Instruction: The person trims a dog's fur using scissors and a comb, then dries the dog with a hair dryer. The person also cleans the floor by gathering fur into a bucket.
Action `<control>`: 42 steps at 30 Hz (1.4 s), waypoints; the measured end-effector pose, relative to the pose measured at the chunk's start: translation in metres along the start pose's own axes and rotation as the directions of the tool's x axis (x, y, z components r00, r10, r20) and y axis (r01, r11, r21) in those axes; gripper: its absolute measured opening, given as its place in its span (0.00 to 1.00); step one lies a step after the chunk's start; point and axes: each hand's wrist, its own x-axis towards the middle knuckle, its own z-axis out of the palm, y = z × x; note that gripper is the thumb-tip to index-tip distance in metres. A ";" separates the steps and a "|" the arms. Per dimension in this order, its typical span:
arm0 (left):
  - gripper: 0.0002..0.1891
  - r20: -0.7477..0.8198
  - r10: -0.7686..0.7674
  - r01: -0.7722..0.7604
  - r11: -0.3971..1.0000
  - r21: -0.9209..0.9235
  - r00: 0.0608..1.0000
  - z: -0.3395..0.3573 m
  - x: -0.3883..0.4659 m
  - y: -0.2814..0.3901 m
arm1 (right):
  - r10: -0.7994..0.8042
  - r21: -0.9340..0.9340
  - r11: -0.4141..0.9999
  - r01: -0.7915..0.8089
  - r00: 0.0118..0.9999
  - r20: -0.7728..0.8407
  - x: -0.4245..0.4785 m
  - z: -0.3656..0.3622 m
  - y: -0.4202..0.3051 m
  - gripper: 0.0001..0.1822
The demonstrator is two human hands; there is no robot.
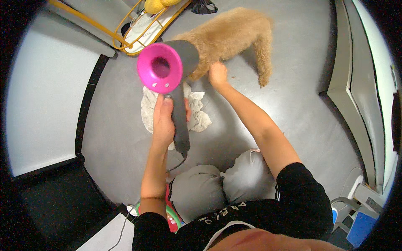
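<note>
A hair dryer [182, 125] with a dark grey body and a pink end stands upright in my left hand [164, 120], whose fingers wrap its handle; a cord runs from its base. Behind the dryer, a curly-coated tan dog [232, 31] stands on the grey floor, its head hidden. My right hand [218, 73] is closed at the dog's front leg or chest fur; whether it grips the leg cannot be told. A crumpled whitish cloth [199, 116] lies on the floor beneath the dryer, partly covered by my left hand.
A yellow metal rack [176, 14] with a white base and yellow objects stands at the top left, near a black plastic bag [204, 7]. White panels line both sides. A blue-and-grey item [362, 226] is at lower right. The cord [124, 226] trails at lower left.
</note>
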 end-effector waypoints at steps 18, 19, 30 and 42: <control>0.19 0.007 0.175 -0.166 0.916 0.365 0.984 0.051 0.013 -0.013 | -0.025 0.287 0.958 0.007 0.998 0.059 0.011 -0.009 0.004 0.08; 0.21 0.006 0.212 -0.198 0.903 0.382 0.977 0.056 0.013 -0.012 | -0.069 0.296 0.954 0.055 0.997 0.037 0.012 -0.002 0.010 0.09; 0.27 0.466 0.075 -0.381 0.696 0.608 0.882 0.107 0.017 -0.008 | 0.017 0.174 0.983 -0.062 0.968 0.249 0.012 -0.001 0.035 0.09; 0.25 0.396 -0.043 -0.275 0.652 0.707 0.917 0.069 -0.013 -0.043 | -0.123 0.274 0.961 0.024 0.928 0.352 0.009 -0.045 0.035 0.16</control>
